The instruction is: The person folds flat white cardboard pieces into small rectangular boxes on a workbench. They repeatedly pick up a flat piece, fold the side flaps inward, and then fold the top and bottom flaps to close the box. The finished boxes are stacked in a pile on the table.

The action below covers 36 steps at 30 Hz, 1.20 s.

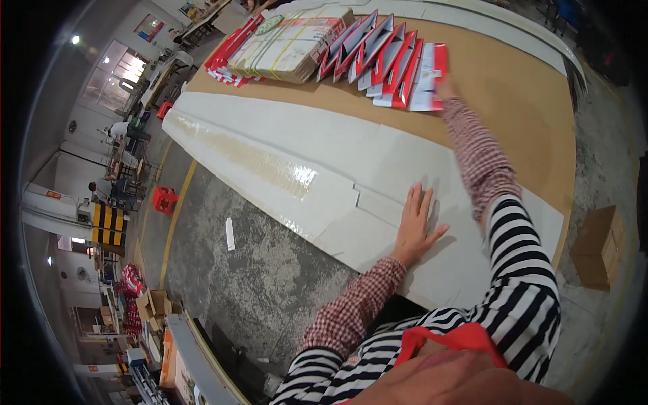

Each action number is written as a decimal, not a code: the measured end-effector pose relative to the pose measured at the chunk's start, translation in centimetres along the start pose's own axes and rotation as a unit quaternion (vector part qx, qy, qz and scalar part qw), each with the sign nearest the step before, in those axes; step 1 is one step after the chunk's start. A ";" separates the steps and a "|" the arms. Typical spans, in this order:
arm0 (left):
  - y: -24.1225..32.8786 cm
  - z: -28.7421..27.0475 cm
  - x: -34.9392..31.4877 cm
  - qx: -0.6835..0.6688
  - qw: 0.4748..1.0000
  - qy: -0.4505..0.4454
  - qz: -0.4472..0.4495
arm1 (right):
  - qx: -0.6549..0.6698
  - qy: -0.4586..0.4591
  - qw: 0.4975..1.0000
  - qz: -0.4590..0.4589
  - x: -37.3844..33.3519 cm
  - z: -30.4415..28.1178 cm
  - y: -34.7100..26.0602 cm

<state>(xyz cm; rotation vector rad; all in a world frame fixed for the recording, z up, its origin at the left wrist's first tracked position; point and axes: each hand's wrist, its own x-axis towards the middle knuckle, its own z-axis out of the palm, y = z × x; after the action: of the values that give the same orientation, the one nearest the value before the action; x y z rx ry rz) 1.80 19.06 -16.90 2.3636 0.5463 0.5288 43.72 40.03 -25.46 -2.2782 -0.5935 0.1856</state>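
My left hand (415, 228) lies flat with its fingers spread on the white sheet (324, 223) that covers the near part of the table. My right arm reaches far across the table. Blurred by motion, my right hand (445, 90) is at the right end of a row of folded red and white printed cards (385, 57). It touches or hovers by the last card (425, 79), which lies nearly flat; whether the fingers grip it cannot be made out. The other cards stand in overlapping zigzag folds.
Left of the folded cards sits a strapped bundle of flat printed board (290, 47), beside a red stack (233, 50). Brown board (526, 128) covers the table's right side. A cardboard box (599, 246) stands on the floor at right, a red stool (164, 200) at left.
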 end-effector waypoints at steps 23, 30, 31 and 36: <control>-1.3 1.2 -0.3 0.015 0.998 0.016 0.059 | -0.289 -0.390 0.834 -0.261 -57.3 -43.2 15.5; 3.4 -2.7 -1.6 0.010 0.948 -0.281 0.152 | -0.177 -0.291 0.883 -0.322 -56.4 -45.0 19.4; 4.1 -2.6 -2.6 0.009 0.920 -0.368 0.133 | -0.151 -0.272 0.896 -0.318 -56.1 -45.1 19.4; 6.6 0.0 -6.9 0.012 0.912 -0.284 0.297 | -0.056 -0.126 0.963 -0.232 -56.8 -45.6 23.6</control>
<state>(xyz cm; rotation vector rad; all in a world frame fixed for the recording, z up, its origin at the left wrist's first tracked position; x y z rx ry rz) -2.28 10.96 -14.10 2.5282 -0.4482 0.0578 16.08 -30.28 -12.97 -2.1667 -1.2786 0.2147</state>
